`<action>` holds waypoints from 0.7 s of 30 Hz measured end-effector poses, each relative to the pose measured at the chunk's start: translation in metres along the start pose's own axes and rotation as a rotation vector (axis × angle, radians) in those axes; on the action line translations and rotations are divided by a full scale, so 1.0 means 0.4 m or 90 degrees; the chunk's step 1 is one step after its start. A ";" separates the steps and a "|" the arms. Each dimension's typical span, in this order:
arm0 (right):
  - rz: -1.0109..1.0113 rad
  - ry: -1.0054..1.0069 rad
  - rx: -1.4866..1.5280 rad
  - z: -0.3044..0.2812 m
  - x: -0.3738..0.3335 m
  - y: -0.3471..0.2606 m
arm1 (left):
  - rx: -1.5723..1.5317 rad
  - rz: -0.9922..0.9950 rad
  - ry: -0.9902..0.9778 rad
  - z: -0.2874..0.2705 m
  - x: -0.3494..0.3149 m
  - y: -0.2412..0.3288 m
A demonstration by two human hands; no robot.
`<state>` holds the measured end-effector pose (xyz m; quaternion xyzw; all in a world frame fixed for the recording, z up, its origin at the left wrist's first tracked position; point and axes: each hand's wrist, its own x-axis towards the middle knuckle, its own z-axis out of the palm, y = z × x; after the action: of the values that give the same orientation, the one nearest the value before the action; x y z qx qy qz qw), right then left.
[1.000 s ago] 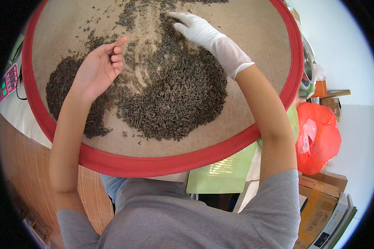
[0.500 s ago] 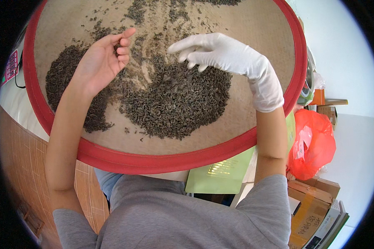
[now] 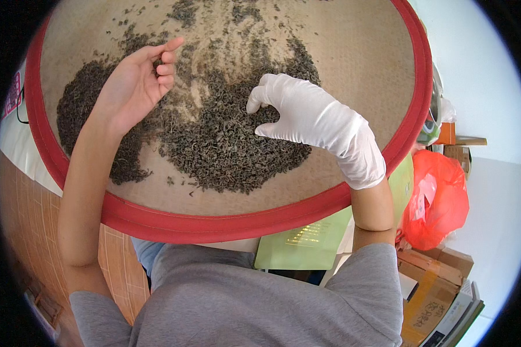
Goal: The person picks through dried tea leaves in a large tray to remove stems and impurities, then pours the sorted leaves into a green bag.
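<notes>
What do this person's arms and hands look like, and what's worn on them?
The right hand wears a thin white glove, wrinkled at the wrist, its cuff reaching the lower forearm. The left hand is ungloved. Plain grey fabric short sleeves cover the upper arms; both forearms are sleeveless. No cables show on them.

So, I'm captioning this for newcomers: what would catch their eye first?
The big red-rimmed tray fills the upper middle, bearing a large heap of dark curled bits. The right hand, gloved in white, is cupped above that heap; the bare left hand is over the tray's left part. A red plastic bag stands out at the right.
</notes>
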<state>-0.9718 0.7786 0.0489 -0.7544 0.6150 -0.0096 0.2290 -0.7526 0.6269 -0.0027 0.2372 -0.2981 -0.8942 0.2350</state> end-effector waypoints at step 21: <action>0.096 0.090 0.162 -0.034 -0.014 -0.015 | 0.042 -0.032 -0.008 0.009 -0.003 -0.020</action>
<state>-0.9716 0.7803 0.0646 -0.6684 0.6784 -0.1237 0.2790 -0.7559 0.6348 -0.0048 0.2468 -0.3228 -0.8909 0.2028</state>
